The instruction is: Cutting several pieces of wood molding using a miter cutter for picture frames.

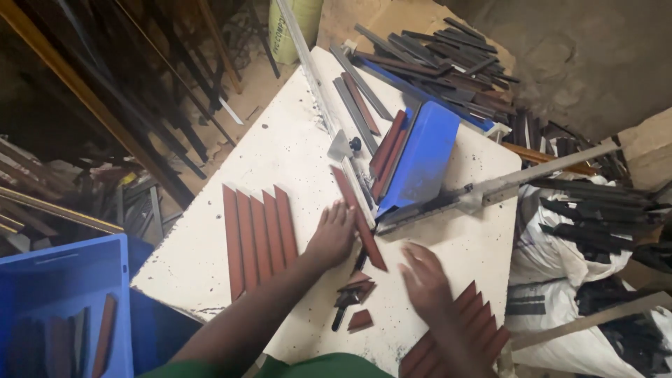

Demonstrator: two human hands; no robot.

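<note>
1. Head view: the left hand [332,234] lies flat, grip spread, on one brown strip [358,217] lying diagonally on the white tabletop [280,161].
2. Five brown strips [259,238] sit side by side just left of it.
3. The right hand [423,280], grip spread, rests by a second fan of strips [465,329].
4. One blue cutter [423,157] stands beyond; three offcuts [357,297] lie between the hands.

Row of strips [257,234] left on table [280,150], cutter [420,161] behind hands, second strip row [467,329] front right, crate [66,308] far left.
</note>
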